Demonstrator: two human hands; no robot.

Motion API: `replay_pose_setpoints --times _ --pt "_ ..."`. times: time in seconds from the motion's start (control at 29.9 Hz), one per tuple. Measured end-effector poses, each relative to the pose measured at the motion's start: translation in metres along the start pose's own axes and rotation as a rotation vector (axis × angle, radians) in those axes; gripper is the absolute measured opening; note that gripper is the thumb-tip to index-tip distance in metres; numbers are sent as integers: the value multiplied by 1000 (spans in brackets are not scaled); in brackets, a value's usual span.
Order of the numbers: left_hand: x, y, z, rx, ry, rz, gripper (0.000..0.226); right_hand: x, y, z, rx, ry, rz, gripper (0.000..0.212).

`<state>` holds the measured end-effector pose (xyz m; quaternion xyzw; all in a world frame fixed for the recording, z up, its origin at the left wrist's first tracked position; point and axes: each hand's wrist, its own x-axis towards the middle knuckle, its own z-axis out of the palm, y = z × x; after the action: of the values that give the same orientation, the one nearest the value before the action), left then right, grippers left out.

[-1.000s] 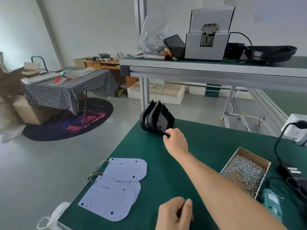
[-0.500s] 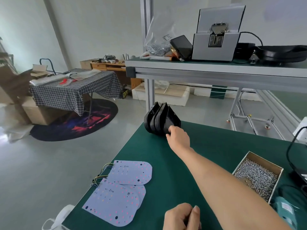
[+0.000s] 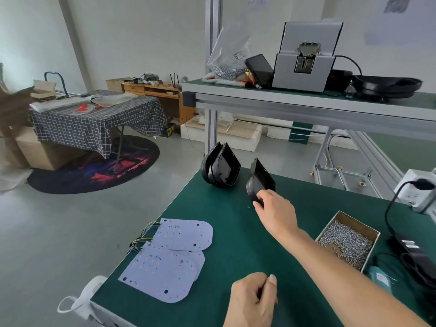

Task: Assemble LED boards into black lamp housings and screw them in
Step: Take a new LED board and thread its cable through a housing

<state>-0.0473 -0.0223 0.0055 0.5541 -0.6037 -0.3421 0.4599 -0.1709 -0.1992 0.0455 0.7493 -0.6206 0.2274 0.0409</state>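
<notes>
My right hand (image 3: 276, 213) reaches across the green bench (image 3: 231, 232) and grips one black lamp housing (image 3: 259, 180) by its lower edge, holding it tilted just above the mat. Left of it, a stack of black housings (image 3: 220, 168) stands on edge near the bench's far corner. Several white LED boards (image 3: 172, 258) with coloured wires lie overlapped at the front left. Near the front edge my left hand (image 3: 253, 300) sits as a curled fist, thumb up, with nothing visible in it.
A cardboard box of screws (image 3: 346, 241) sits at the right, with a teal electric screwdriver (image 3: 379, 278) beside it and a power strip (image 3: 415, 190) with a black cable behind. An aluminium shelf (image 3: 306, 102) overhangs the bench's far side.
My right hand has pulled one housing off the stack and carried it to the right and nearer to me. The left fist stays where it was.
</notes>
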Motion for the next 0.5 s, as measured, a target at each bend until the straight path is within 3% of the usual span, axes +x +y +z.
replay_pose_setpoints --times 0.2,0.37,0.5 --pt "-12 9 4 -145 -27 -38 52 -105 -1 -46 -148 3 -186 17" --pt "-16 17 0 -228 51 -92 54 -168 -6 -81 -216 -3 -276 27" --pt "-20 19 -2 -263 152 -98 51 -203 -17 -91 -317 -99 -335 49"
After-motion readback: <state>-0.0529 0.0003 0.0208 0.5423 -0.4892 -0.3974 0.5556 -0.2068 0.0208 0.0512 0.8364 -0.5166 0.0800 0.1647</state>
